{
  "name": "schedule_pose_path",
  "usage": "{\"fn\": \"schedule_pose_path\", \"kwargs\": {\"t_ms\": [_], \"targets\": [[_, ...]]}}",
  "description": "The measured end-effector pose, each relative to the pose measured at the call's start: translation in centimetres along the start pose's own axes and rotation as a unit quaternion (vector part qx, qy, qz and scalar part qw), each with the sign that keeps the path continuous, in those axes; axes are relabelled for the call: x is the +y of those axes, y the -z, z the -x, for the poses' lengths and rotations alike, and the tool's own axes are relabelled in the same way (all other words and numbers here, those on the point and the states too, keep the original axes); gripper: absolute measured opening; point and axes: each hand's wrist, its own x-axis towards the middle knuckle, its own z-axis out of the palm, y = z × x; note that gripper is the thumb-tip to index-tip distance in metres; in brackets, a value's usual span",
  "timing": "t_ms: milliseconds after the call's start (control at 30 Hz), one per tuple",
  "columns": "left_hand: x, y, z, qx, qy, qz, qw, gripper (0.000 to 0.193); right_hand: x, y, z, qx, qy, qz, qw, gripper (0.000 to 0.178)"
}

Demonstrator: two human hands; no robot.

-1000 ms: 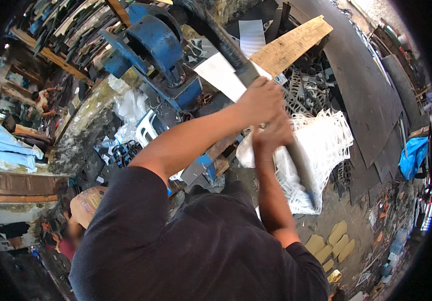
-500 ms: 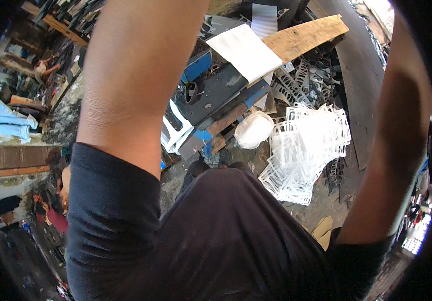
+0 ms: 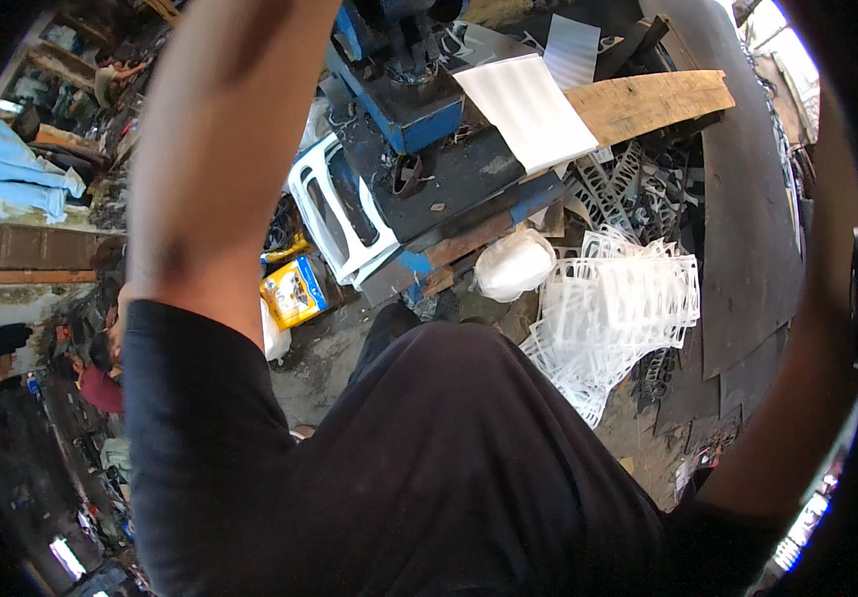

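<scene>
Both my arms reach up past the picture's edges, so neither hand shows. My left forearm (image 3: 225, 149) runs off the top, beside a blue machine (image 3: 439, 121) on a dark bench. My right arm (image 3: 797, 398) rises along the right rim. On the bench lies a stack of white sheets (image 3: 533, 114), overlapping a wooden plank (image 3: 658, 107). A white cut-out frame (image 3: 379, 246) sits at the bench's left end. Below the bench are a white plastic-wrapped bundle (image 3: 515, 264) and a heap of white punched sheets (image 3: 633, 298).
Large dark sheets (image 3: 747, 239) lie at the right, next to dark punched scraps (image 3: 638, 184). A yellow and blue package (image 3: 294, 292) stands on the floor left of the bench. Light blue cloth (image 3: 16, 169) hangs at far left, with another person (image 3: 110, 80) beyond it.
The view has shifted, and my left arm now sits further left against the bench. The blue machine and the yellow package have come into sight. My hands stay out of view.
</scene>
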Motion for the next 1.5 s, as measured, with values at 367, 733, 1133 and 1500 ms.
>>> {"fn": "schedule_pose_path", "kwargs": {"t_ms": [367, 733, 1133, 1500], "targets": [[12.7, 7.4, 43.9, -0.321, 0.373, -0.152, 0.857, 0.069, -29.6, -19.9, 26.4, -0.186, -0.682, -0.588, 0.393, 0.037], [12.7, 10.1, 45.3, -0.604, 0.389, -0.033, 0.695, 0.041, -39.0, -22.3, 24.9, -0.097, -0.671, -0.724, 0.124, 0.042], [5.0, 4.5, 48.4, 0.029, 0.878, 0.228, 0.419, 0.064, -42.4, -18.8, 22.4, -0.095, -0.718, -0.672, 0.152, 0.036], [5.6, 8.7, 47.7, 0.000, 0.925, 0.128, 0.358, 0.120, -46.8, -14.9, 21.8, -0.140, -0.690, -0.697, 0.136, 0.045]]}}
